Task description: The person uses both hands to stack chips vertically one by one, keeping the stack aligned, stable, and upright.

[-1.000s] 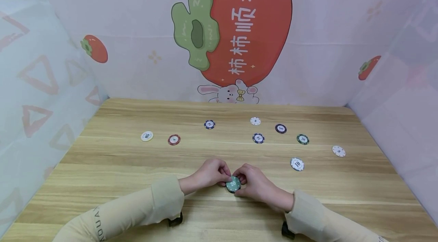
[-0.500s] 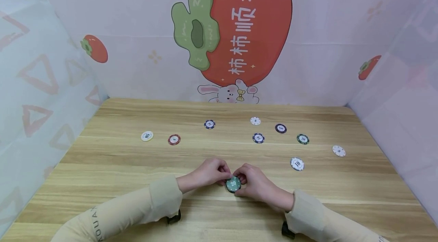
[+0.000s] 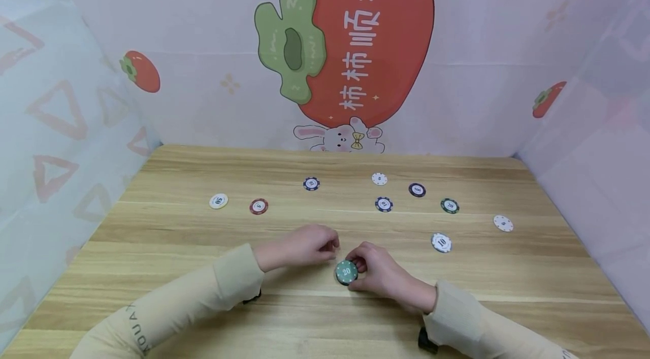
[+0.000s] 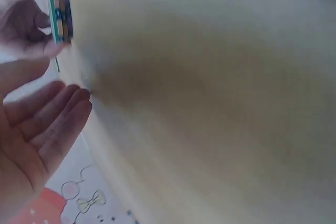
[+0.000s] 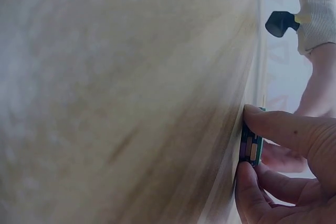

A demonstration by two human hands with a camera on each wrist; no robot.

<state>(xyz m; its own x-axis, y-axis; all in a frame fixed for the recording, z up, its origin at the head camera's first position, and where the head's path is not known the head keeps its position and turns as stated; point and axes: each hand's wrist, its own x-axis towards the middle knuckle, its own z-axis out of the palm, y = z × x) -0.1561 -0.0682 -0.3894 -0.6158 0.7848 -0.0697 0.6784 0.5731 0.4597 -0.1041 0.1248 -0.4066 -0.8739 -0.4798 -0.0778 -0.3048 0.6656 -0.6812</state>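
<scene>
A short stack of poker chips (image 3: 346, 272), its green top chip marked 20, sits on the wooden table in front of the person. The right hand (image 3: 385, 274) pinches the stack's edge between thumb and fingers. Seen from the side in the right wrist view, the stack (image 5: 251, 142) has layers of different colours between thumb and fingers. Just to the left and slightly farther back, the left hand (image 3: 304, 245) is apart from the stack, holding nothing. Its fingers (image 4: 58, 124) are extended and relaxed in the left wrist view.
Single chips lie scattered flat farther back: a white 50 chip (image 3: 219, 201), a red chip (image 3: 259, 206), blue chips (image 3: 383, 204), a dark 500 chip (image 3: 417, 189), a green chip (image 3: 449, 205) and several white ones, including a 10 chip (image 3: 441, 243). A printed cloth wall stands behind.
The left hand has let go of the stack and drawn back to the left and slightly away. The right hand and the stack have stayed in place.
</scene>
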